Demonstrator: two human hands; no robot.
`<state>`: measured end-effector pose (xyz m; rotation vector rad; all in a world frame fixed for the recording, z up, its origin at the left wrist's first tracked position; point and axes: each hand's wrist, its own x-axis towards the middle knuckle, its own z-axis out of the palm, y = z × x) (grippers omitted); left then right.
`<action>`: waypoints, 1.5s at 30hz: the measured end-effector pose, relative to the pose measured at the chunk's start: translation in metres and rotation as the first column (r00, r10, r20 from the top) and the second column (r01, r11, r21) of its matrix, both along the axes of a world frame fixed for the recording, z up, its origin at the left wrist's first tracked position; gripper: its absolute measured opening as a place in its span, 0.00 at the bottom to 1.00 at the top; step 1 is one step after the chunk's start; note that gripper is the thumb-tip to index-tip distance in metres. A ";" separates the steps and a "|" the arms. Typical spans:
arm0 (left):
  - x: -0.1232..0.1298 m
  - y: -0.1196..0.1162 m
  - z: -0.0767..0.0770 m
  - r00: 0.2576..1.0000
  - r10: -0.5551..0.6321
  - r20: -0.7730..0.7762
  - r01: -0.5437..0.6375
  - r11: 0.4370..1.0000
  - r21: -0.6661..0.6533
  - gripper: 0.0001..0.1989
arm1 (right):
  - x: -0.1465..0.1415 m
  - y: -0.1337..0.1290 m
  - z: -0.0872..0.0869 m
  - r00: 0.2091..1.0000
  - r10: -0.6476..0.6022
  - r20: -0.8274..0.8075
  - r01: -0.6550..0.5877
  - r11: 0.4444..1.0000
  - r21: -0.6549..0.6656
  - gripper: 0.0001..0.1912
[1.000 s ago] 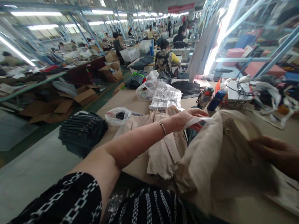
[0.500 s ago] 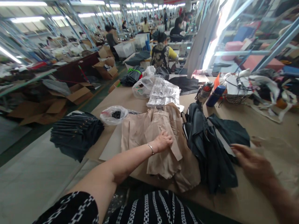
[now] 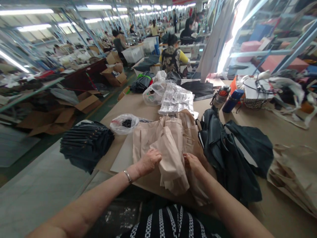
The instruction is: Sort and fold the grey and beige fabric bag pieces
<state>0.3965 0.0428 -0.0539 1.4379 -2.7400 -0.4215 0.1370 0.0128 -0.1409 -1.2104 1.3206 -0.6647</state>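
Observation:
In front of me a beige cloth piece (image 3: 170, 158) lies folded over a heap of beige cloth (image 3: 146, 135) on the table. My left hand (image 3: 150, 161) is closed on its left edge, thumb and fingers pressed together. On the other side my right hand (image 3: 194, 163) pinches the cloth's right edge; the fingertips are partly hidden in the folds. Just right of that hand, dark green-grey garments (image 3: 225, 158) are draped in a loose pile, with a pale strip showing between them.
A stack of folded dark garments (image 3: 85, 143) sits at the left. Beyond the beige heap are a clear bag (image 3: 125, 124) and silvery plastic packets (image 3: 177, 99). A blue bottle (image 3: 232, 100) stands at the back right. More beige cloth (image 3: 294, 175) lies far right. A co-worker (image 3: 172, 58) sits ahead.
My right hand has come in from the far right to the beige cloth. My left hand has moved left and down, and a cloth piece is now lifted and folded between both hands.

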 end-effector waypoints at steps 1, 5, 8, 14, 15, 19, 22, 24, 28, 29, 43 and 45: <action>0.006 0.003 -0.008 0.998 0.007 0.058 -0.010 0.998 0.056 0.08 | 0.004 -0.002 0.001 0.999 -0.017 -0.045 0.015 0.999 -0.052 0.23; 0.016 0.006 -0.037 0.995 0.090 0.046 -0.098 0.965 0.241 0.12 | 0.020 -0.009 0.008 0.976 -0.014 -0.217 -0.042 0.967 -0.250 0.19; 0.008 0.001 -0.049 0.924 0.337 -0.179 -0.258 0.897 0.360 0.21 | 0.035 -0.010 0.013 0.947 0.124 -0.298 -0.206 0.943 -0.261 0.17; -0.017 -0.013 -0.046 0.711 0.619 -0.335 -0.436 0.761 0.480 0.14 | 0.059 -0.019 0.017 0.860 0.237 -0.453 -0.321 0.939 -0.119 0.05; -0.019 -0.015 -0.039 0.686 0.637 -0.352 -0.477 0.759 0.444 0.13 | 0.059 -0.020 0.021 0.852 0.258 -0.456 -0.346 0.931 -0.119 0.02; -0.019 -0.023 0.019 0.631 0.462 -0.624 -0.592 0.806 -0.002 0.10 | 0.048 -0.020 0.063 0.832 0.339 -0.440 -0.460 0.864 -0.205 0.05; -0.019 -0.026 0.080 0.794 0.241 -0.558 -0.463 0.834 -0.300 0.08 | 0.034 -0.021 0.114 0.745 0.364 -0.559 -0.599 0.734 -0.320 0.06; -0.022 -0.024 0.117 0.875 0.228 -0.427 -0.385 0.861 -0.331 0.08 | 0.024 -0.024 0.146 0.656 0.325 -0.681 -0.703 0.592 -0.394 0.06; -0.029 -0.009 0.167 0.889 0.237 -0.391 -0.418 0.767 -0.486 0.08 | 0.006 -0.032 0.187 0.604 0.239 -0.760 -0.775 0.397 -0.492 0.09; -0.030 -0.007 0.174 0.885 0.230 -0.406 -0.429 0.744 -0.513 0.08 | 0.003 -0.034 0.193 0.604 0.201 -0.771 -0.779 0.350 -0.520 0.09; -0.084 -0.016 0.087 0.412 0.775 -0.479 -0.019 0.533 0.846 0.17 | -0.009 -0.032 0.177 0.688 0.042 -0.724 -0.725 0.013 -0.688 0.06; -0.087 -0.020 0.083 0.357 0.785 -0.507 0.012 0.539 0.843 0.15 | -0.011 -0.032 0.168 0.725 -0.010 -0.688 -0.684 0.100 -0.722 0.08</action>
